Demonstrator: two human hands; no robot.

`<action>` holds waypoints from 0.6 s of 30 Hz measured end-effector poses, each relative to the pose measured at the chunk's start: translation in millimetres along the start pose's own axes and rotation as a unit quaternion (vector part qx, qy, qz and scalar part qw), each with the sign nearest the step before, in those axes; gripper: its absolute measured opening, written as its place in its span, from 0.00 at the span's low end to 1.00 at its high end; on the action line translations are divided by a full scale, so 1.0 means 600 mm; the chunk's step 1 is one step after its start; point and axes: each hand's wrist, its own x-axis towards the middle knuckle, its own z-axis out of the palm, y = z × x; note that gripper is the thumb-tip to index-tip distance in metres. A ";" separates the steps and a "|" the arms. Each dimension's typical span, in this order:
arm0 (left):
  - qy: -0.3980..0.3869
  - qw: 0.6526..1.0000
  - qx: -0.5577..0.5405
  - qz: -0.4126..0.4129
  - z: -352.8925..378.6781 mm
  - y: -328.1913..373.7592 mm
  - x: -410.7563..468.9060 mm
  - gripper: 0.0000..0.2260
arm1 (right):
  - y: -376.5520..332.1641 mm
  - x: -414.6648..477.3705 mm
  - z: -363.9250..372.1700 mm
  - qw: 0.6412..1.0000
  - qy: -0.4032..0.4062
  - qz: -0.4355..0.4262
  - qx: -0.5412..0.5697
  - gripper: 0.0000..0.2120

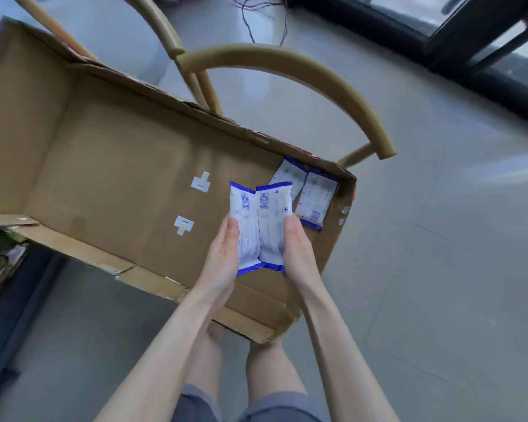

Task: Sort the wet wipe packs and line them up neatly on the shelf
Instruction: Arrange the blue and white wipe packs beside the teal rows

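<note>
Two white wet wipe packs with blue edges sit side by side between my hands, the left pack [245,226] and the right pack [272,223], barcodes facing up. My left hand [223,260] presses the left pack's side with straight fingers. My right hand [297,254] presses the right pack's side the same way. Both packs are above the floor of a large open cardboard box [119,178]. Two more packs lie in the box's far right corner, one [314,199] flat and another [288,175] partly under it.
A wooden chair with a curved backrest [302,74] stands behind the box. Two white tape pieces [201,182] stick to the box floor. Thin cables [256,13] lie on the grey tiled floor. A dark window frame [470,50] runs at top right.
</note>
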 end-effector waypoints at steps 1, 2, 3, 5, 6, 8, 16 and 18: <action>0.005 1.000 -0.013 -0.002 -0.014 0.009 -0.023 0.16 | -0.007 -0.020 0.016 1.000 -0.014 0.005 -0.005 0.16; 0.006 1.000 -0.020 -0.003 -0.027 0.015 -0.039 0.16 | -0.014 -0.036 0.029 0.999 -0.031 0.007 -0.003 0.17; 0.006 1.000 -0.030 -0.004 -0.040 0.021 -0.055 0.15 | -0.017 -0.050 0.040 0.999 -0.050 0.004 0.000 0.16; 0.013 0.998 -0.062 -0.001 -0.076 0.035 -0.089 0.14 | -0.026 -0.078 0.072 0.997 -0.080 -0.014 -0.001 0.15; 0.018 0.997 -0.078 0.003 -0.100 0.041 -0.108 0.14 | -0.029 -0.093 0.091 0.995 -0.095 -0.020 0.000 0.14; 0.029 0.994 -0.101 0.006 -0.141 0.051 -0.134 0.18 | -0.032 -0.112 0.124 0.993 -0.118 -0.024 -0.004 0.18; 0.042 0.989 -0.126 0.064 -0.380 0.103 -0.293 0.29 | -0.036 -0.229 0.365 0.979 -0.199 -0.022 -0.033 0.29; 0.084 0.986 -0.120 0.077 -0.439 0.112 -0.327 0.36 | -0.031 -0.253 0.426 0.976 -0.210 -0.026 -0.048 0.27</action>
